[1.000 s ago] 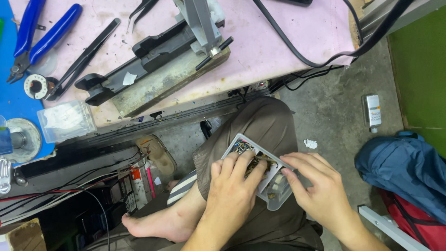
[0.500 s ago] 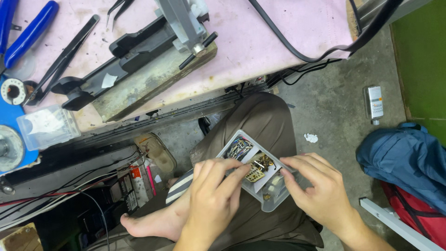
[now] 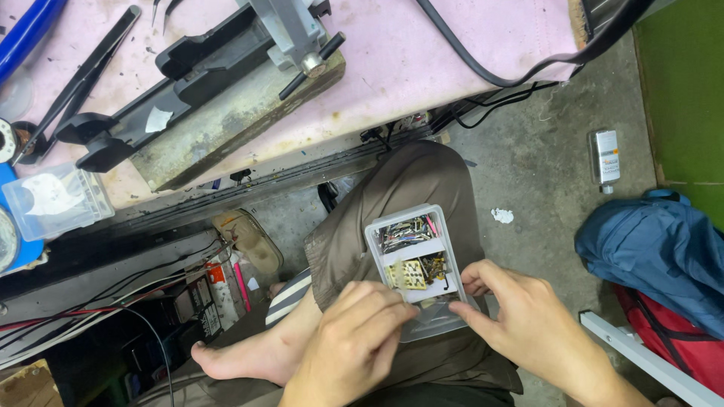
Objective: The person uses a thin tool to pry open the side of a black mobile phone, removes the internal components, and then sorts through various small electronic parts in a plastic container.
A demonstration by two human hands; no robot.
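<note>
On lap, atop brown trousers [image 3: 407,188]: clear parts box [image 3: 417,256], lid off, compartments with small metal bits and tan pieces. Left hand [image 3: 354,332] at box's near-left corner, fingers curled, fingertips meeting over near compartment; whether pinching a part, cannot tell. Right hand [image 3: 520,320] gripping box's right edge, thumb on rim, fingers along side. Bare foot [image 3: 241,354] below left. Pink bench [image 3: 422,53] above, vise [image 3: 226,83] on it. Blue bag [image 3: 656,256] on floor, right.
</note>
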